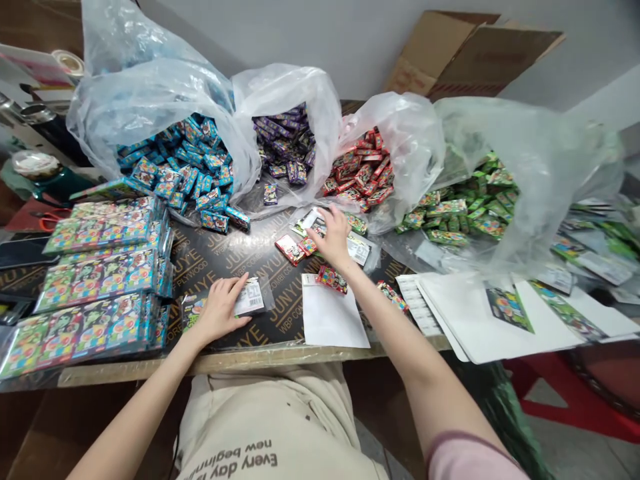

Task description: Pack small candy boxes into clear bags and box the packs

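Note:
My left hand (223, 311) lies with fingers apart on a flat clear packet with a white barcode label (250, 295), near the table's front edge. Farther forward, my right hand (330, 233) is over another labelled packet (357, 250), its thumb and fingers curled at a small white piece; what they hold is too small to tell. Small red packs (290, 249) lie left of that hand. Under my right wrist is a red and green pack (332, 279), at the top of a white paper sheet (333, 317).
Plastic bags hold blue packs (193, 157), purple packs (285, 137), red packs (365, 170) and green packs (483, 200) along the back. Stacked colourful packets (90, 320) stand left. White sheets (450, 307) overhang the front edge at right. An open cardboard box (470, 53) is behind.

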`<action>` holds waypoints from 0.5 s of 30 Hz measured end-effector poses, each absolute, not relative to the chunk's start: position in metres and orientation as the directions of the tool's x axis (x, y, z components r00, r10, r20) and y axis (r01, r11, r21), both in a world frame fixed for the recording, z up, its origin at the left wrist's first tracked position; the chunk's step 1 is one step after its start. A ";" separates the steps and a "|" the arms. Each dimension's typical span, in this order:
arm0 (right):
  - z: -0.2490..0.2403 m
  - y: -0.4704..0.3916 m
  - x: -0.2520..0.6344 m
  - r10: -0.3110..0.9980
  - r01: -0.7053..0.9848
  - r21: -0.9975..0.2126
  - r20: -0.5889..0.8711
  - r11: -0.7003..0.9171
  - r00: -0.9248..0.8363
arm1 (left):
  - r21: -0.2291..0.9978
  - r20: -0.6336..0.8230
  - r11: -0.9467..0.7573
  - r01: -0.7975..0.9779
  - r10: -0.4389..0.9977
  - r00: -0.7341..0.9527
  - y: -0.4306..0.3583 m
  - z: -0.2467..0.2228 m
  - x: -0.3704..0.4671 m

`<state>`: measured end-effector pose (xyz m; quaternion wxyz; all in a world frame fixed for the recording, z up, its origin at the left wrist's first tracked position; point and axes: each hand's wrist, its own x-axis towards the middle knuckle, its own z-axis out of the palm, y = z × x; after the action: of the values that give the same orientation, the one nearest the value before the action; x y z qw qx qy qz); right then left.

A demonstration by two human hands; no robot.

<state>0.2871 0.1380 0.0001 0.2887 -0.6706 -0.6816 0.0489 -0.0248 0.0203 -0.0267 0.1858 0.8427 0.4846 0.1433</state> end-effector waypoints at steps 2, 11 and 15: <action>-0.002 0.180 0.313 0.941 0.934 -0.352 0.295 -0.055 0.167 | 0.409 0.073 -0.483 0.774 0.863 0.500 0.019 -0.032 -0.025; -0.005 0.278 0.330 0.958 0.975 -0.177 0.228 -0.135 0.174 | 0.379 0.082 -0.485 0.788 0.866 0.494 0.017 -0.034 -0.023; 0.007 0.280 0.341 0.944 0.963 -0.216 0.251 -0.163 0.216 | 0.399 0.082 -0.472 0.786 0.872 0.483 0.016 -0.033 -0.022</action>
<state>0.3415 0.2798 0.0066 0.1655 -0.7619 -0.6255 -0.0286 -0.0224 0.0158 -0.0329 0.1555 0.8468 0.4895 0.1381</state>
